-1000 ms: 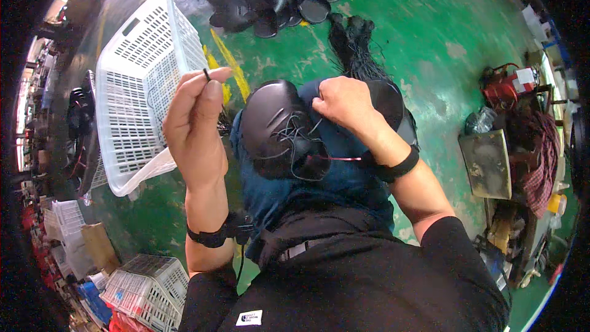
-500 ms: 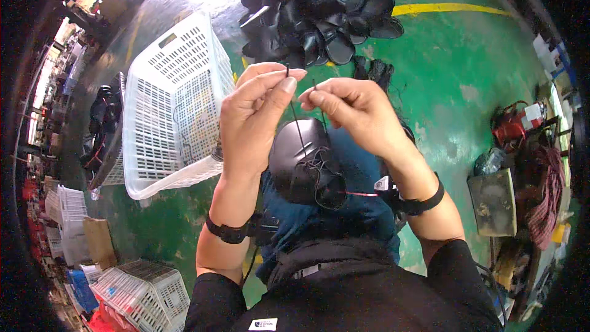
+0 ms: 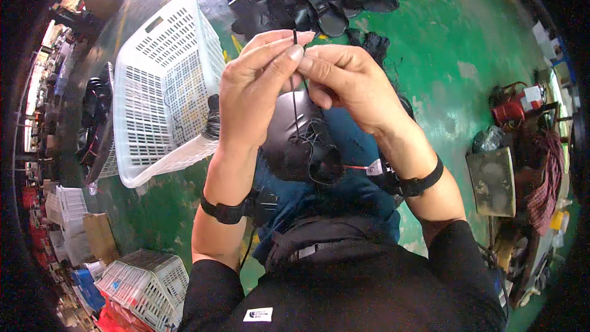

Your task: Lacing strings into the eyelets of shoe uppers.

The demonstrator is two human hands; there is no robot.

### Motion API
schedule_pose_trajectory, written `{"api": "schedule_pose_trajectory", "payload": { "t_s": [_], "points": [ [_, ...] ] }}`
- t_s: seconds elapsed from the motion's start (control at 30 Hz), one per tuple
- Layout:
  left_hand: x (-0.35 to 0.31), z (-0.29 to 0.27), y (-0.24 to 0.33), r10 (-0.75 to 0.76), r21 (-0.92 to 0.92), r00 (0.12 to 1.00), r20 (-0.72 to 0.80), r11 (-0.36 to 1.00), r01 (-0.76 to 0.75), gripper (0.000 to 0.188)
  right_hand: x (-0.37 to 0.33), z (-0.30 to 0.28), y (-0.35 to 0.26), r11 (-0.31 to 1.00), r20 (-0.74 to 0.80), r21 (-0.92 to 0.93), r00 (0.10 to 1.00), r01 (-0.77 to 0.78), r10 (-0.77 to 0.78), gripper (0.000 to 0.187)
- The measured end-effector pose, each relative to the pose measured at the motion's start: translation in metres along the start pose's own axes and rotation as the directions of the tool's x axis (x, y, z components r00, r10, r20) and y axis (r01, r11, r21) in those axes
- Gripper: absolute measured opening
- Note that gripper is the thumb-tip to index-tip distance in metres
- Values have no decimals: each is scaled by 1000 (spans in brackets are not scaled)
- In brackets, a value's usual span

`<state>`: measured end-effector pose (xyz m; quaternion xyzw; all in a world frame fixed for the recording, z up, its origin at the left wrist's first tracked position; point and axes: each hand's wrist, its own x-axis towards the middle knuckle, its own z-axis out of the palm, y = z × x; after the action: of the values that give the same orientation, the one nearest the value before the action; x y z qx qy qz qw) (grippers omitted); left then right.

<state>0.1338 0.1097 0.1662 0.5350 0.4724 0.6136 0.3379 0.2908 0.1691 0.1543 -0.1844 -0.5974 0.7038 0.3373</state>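
Our hands meet close together above the lap, both with the fingers drawn in. From the head view, our left hand (image 3: pixel 255 89) pinches a black lace (image 3: pixel 295 104) between thumb and fingertips, a short end standing up above the grip and the rest running down taut to the shoe. Our right hand (image 3: pixel 353 80) has thumb and forefinger pinched at a second dark strand (image 3: pixel 306 83) just beside it; we cannot tell how firmly, nor whether the two thumbs touch. The black shoe (image 3: pixel 284 123) rests on our blue trousers (image 3: pixel 347 138), below the hands, toe pointing away from us, with loose loops of lace lying over its front. To do this well, we should, in our judgement, hold both strands near their tips, match the ends level at eye-line, and draw evenly so that neither side drags through the eyelets. Light fingertip pressure seems best, as thin cord probably slips or twists. The loops deserve watching, since they could snag. Left of us stands a white slatted crate (image 3: pixel 138 110); beyond the lap, a pile of black shoes (image 3: pixel 326 15) lies on the green floor (image 3: pixel 439 80).
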Motion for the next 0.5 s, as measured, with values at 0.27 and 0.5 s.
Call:
{"api": "schedule_pose_trajectory", "payload": {
  "t_s": [0.27,0.5],
  "points": [
    [-23,8,-26,-42,-128,984,176,990,66,41,-15,-12,-10,999,-62,-40,997,34,-36,27],
    [-53,-1,-59,-398,331,633,664,915,229,34,-31,-25,-9,998,-74,19,996,53,-52,25]
  ]
}}
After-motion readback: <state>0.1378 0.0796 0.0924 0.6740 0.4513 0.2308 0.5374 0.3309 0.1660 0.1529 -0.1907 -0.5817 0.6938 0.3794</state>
